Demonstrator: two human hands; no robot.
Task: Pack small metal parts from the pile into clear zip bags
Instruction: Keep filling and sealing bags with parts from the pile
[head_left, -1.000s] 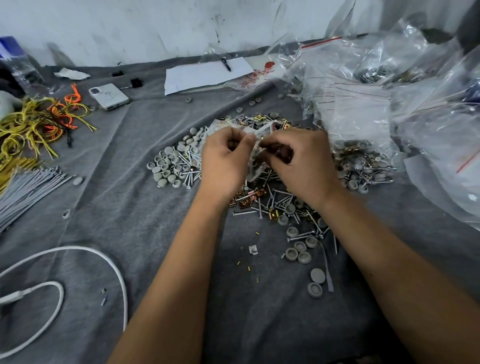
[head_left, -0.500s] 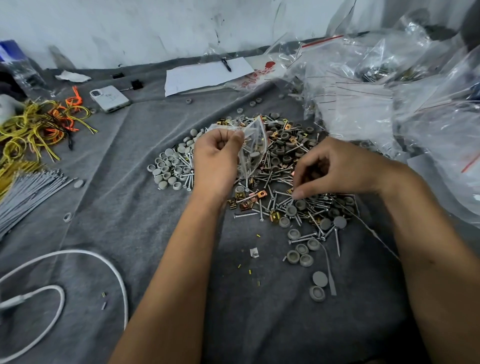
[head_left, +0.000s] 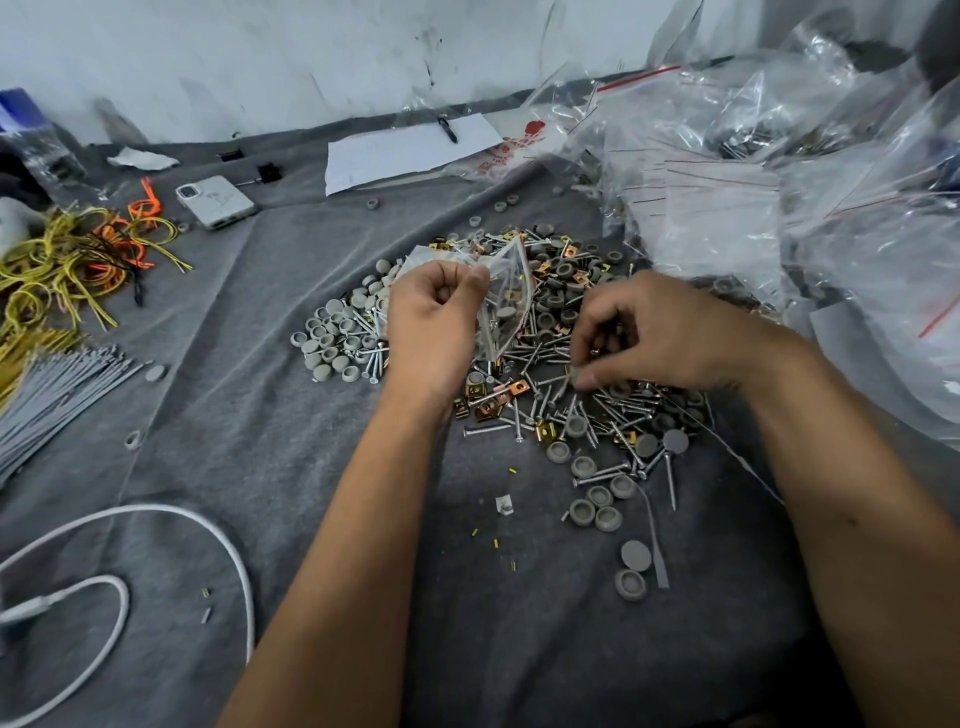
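On the far left: yellow and orange wire ties (head_left: 67, 260) lie in a tangle, a bundle of grey ties (head_left: 57, 395) below them, a white cable (head_left: 156, 525) looped on the grey cloth (head_left: 234, 441), a phone (head_left: 215, 201) face down further back.
Left of centre: grey plastic caps (head_left: 332, 343) sit in their own heap, touching the left edge of the mixed pile.
Left hand: the left hand (head_left: 431, 322) pinches the mouth of a clear zip bag (head_left: 506, 301) between thumb and curled fingers, and the bag hangs beside the thumb, above the pile, with a cap and some small parts already inside.
Bag handling: thin, limp and probably slippery film; best held at the stiffer zip strip, as now, so the mouth stays open.
Centre: the pile (head_left: 561, 364) of screws, brass-coloured clips and caps spreads under and between both hands.
Right hand: the right hand (head_left: 670, 338) is curled over the pile, fingertips gathered on small parts; a tiny piece shows between them, but exactly what it holds I cannot tell.
Parts handling: light singly, hard, pointed; likely to slip from the fingers and snag the film.
Grip to bag: picking fingers lie near the bag, just to its right and lower.
Far right: stacked clear bags (head_left: 779, 218), some filled.
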